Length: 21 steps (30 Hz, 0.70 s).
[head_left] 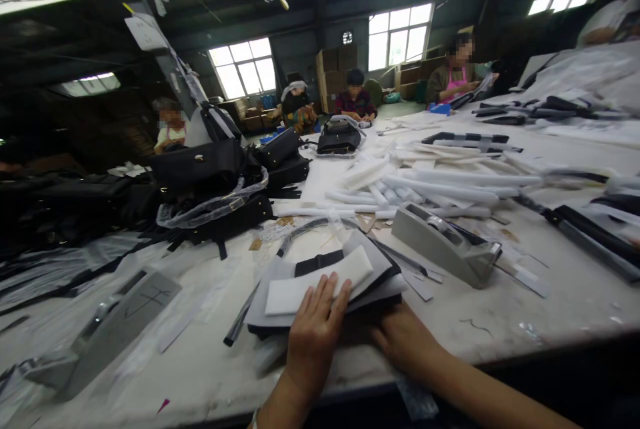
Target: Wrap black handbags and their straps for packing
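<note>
My left hand lies over the front of a black handbag near the table's front edge, fingers stretched out. Under those fingers is a strip of white foam, resting on a grey-white sheet that covers part of the bag. The bag's handle, wrapped in clear film, arches away behind it. My right hand reaches to the lower right side of the bag; its fingers are mostly hidden beneath the bag's edge.
Grey tape dispensers stand on the right and left. White foam tubes are heaped further back. Film-wrapped black bags pile up at the left. Several people sit around the far side of the white table.
</note>
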{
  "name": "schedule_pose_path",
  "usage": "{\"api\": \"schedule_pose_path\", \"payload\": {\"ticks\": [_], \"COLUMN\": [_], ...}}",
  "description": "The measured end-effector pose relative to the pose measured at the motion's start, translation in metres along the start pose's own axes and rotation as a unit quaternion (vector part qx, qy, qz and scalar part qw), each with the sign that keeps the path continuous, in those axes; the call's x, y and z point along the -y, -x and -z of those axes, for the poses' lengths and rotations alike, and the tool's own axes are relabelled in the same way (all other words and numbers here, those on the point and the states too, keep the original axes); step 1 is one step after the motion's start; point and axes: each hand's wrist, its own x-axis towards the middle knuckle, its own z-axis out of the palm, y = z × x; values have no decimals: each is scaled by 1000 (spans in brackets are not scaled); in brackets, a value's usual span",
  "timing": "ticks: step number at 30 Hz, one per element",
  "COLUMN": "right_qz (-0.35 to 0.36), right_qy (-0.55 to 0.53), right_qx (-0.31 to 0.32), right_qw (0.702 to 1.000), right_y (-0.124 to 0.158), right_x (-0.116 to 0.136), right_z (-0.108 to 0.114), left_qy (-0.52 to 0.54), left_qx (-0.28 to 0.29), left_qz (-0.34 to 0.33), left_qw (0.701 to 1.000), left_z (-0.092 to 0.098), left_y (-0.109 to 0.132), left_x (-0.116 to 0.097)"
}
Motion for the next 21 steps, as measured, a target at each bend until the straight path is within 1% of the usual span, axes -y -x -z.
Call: {"api": "schedule_pose_path", "payload": {"ticks": [1,3,5,6,7,8,9,10,11,12,14,16,18,21], "right_qz": [12,66,126,132,120,93,52,12,-27,-66,-88,-108,-133,-160], "right_qy": [-10,-53,-102,-119,-129,-132,-129,-123,-108,-86,-63,-39,-18,-7], "right_qx": [-10,-46,-101,-134,-166,-188,-189,-172,-130,-67,-1,54,97,126], "right_qw": [1000,995,982,975,970,969,972,977,985,992,994,992,986,979], "right_y": [8,18,17,9,-2,-18,-37,-59,-83,-106,-150,-184,-207,-224], "right_x": [2,6,8,7,5,1,-4,-10,-18,-26,-40,-50,-54,-54], "right_z": [10,36,65,79,90,99,105,107,107,105,94,81,69,55], "left_qy": [-1,-2,-2,-3,-6,-9,-13,-18,-21,-25,-29,-31,-33,-34], "left_qx": [-1,0,2,7,11,14,15,13,10,6,5,8,11,14], "left_qz": [1,-4,-15,-20,-21,-23,-25,-27,-30,-34,-38,-34,-29,-29], "left_qw": [1000,1000,1000,1000,1000,1000,999,999,999,999,999,999,999,999], "left_z": [-1,-2,-4,-4,-5,-6,-7,-8,-9,-9,-10,-11,-11,-10], "left_y": [0,0,2,2,3,3,3,3,3,3,4,4,5,7], "left_x": [-1,-3,-6,-8,-11,-13,-15,-17,-19,-20,-22,-22,-23,-21]}}
